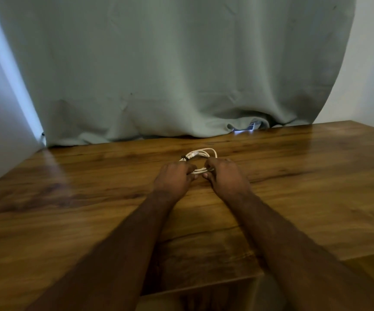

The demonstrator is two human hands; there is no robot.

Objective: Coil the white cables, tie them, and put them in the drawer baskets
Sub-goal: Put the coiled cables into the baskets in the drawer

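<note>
A coiled white cable (200, 153) lies on the wooden table (91, 198) near its middle, with a small dark tie on the coil's left side. My left hand (173, 177) grips the near left part of the coil with curled fingers. My right hand (224, 176) pinches the near right part, where a dark tie end shows between fingers and thumb. The coil's near half is hidden by both hands. No drawer or basket is visible.
A grey-green curtain (181, 75) hangs behind the table and bunches on its far edge. White walls stand at the left and right. The table's near edge (204, 288) runs just below my forearms.
</note>
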